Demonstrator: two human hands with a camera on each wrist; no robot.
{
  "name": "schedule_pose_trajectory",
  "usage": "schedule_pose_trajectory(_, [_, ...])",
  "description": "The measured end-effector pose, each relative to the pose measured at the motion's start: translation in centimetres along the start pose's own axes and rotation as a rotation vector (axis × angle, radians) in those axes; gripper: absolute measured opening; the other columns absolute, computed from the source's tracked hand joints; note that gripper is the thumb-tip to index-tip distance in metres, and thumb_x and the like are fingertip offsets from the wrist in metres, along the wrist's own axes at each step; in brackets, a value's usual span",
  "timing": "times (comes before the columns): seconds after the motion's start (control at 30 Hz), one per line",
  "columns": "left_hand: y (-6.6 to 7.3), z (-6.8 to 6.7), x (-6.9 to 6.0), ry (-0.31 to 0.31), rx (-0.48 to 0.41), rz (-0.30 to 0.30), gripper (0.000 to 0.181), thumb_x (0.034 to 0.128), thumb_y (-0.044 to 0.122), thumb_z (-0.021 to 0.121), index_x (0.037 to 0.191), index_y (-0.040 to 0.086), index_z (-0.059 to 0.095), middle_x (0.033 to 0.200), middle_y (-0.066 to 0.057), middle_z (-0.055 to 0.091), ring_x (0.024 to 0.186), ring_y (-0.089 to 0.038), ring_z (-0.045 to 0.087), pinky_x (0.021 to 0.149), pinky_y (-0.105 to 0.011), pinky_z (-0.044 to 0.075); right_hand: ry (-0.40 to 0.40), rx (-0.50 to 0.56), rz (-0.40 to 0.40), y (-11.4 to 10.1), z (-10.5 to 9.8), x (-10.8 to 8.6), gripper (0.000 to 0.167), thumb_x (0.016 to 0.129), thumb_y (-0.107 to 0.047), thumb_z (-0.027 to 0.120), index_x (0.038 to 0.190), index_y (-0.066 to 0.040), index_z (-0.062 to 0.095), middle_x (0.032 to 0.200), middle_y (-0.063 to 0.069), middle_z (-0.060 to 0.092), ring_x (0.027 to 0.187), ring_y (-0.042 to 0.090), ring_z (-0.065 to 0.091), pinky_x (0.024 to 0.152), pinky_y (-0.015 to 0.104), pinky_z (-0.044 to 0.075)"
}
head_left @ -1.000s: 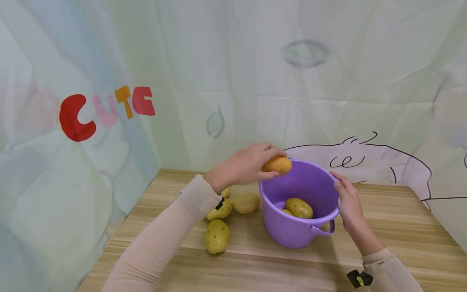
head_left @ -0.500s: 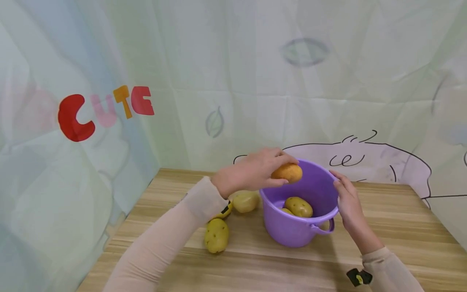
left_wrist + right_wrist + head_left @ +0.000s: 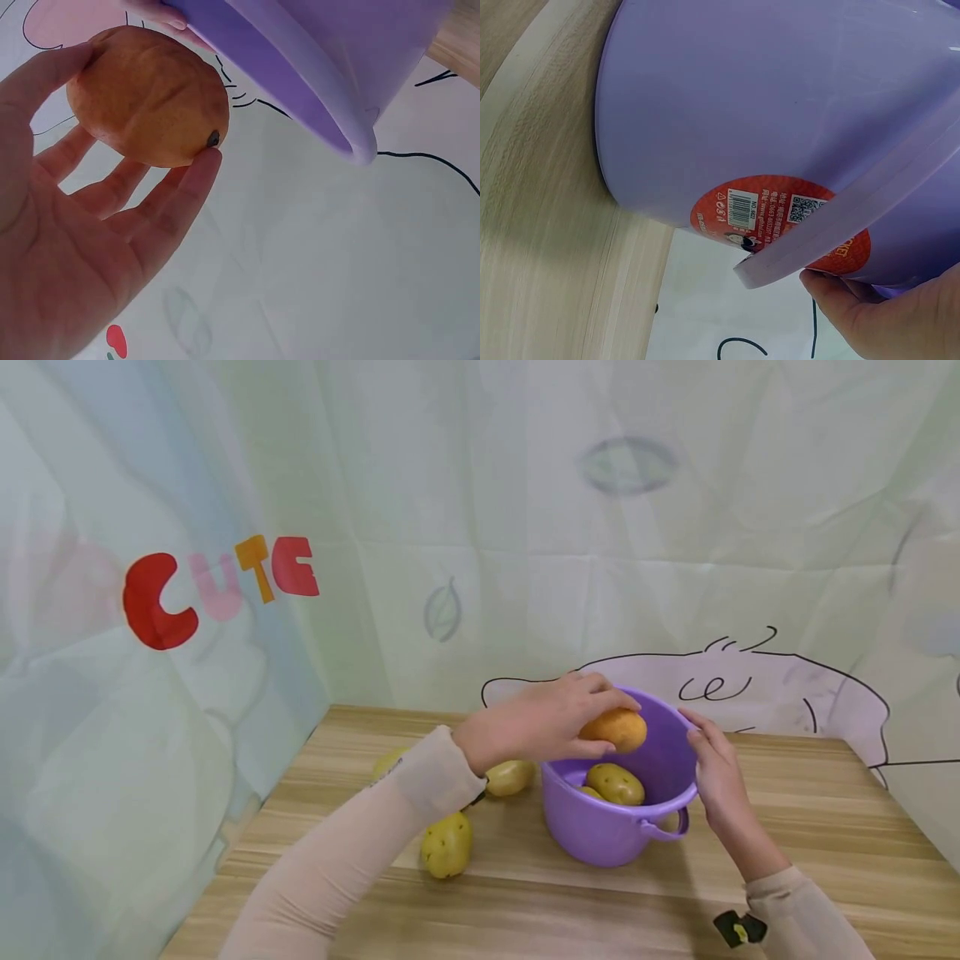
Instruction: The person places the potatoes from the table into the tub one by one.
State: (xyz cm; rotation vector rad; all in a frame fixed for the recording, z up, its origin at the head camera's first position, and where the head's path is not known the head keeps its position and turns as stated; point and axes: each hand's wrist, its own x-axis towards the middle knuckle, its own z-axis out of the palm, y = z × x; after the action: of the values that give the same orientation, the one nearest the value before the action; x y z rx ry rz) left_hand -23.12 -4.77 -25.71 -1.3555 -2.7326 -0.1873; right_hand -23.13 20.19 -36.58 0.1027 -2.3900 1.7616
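Observation:
My left hand (image 3: 543,718) holds an orange-brown potato (image 3: 626,732) over the mouth of a purple bucket (image 3: 600,839). Thumb and fingertips pinch this potato (image 3: 150,94) from opposite sides in the left wrist view; its skin is creased, with one dark spot near the end. At the bucket's right side my right hand (image 3: 722,777) grips the rim. Yellowish potatoes (image 3: 615,784) lie inside the bucket, one partly hidden by the front rim. The right wrist view shows the bucket wall (image 3: 727,97), its handle (image 3: 855,210) and part of the right hand (image 3: 900,315).
Left of the bucket, a yellow potato (image 3: 447,846) and a paler one (image 3: 510,777) lie on the wooden table (image 3: 525,918). Another (image 3: 388,762) shows partly behind the left sleeve. A printed curtain (image 3: 480,527) hangs behind the table. The bucket carries a red label (image 3: 742,210).
My left hand has moved right and slightly down with the orange-brown potato, from the bucket's left rim to over its opening. The right hand and bucket have stayed in place.

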Motion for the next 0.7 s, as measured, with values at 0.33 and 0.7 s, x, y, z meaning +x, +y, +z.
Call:
schedule_pose_trajectory(0.33, [-0.29, 0.5, -0.18, 0.016, -0.031, 0.023, 0.049, 0.0989, 0.036, 0.063, 0.142, 0.016, 0.053, 0.136, -0.004, 0.051, 0.12, -0.013, 0.05, 0.098, -0.025, 0.045, -0.018, 0.017, 0.01, 0.19, 0.13, -0.04, 0.049, 0.11, -0.021, 0.025, 0.152, 0.003, 0.034, 0.151, 0.025, 0.037, 0.129, 0.033, 0.04, 0.104, 0.037, 0.032])
schedule_pose_trajectory(0.7, [-0.95, 0.53, -0.5, 0.016, -0.049, -0.006, 0.046, 0.0991, 0.035, 0.062, 0.14, 0.016, 0.055, 0.138, -0.005, 0.05, 0.124, -0.017, 0.049, 0.101, -0.03, 0.044, -0.009, 0.013, 0.02, 0.03, -0.09, 0.02, 0.049, 0.11, -0.021, 0.025, 0.153, 0.001, 0.033, 0.152, 0.025, 0.036, 0.132, 0.035, 0.037, 0.108, 0.044, 0.029])
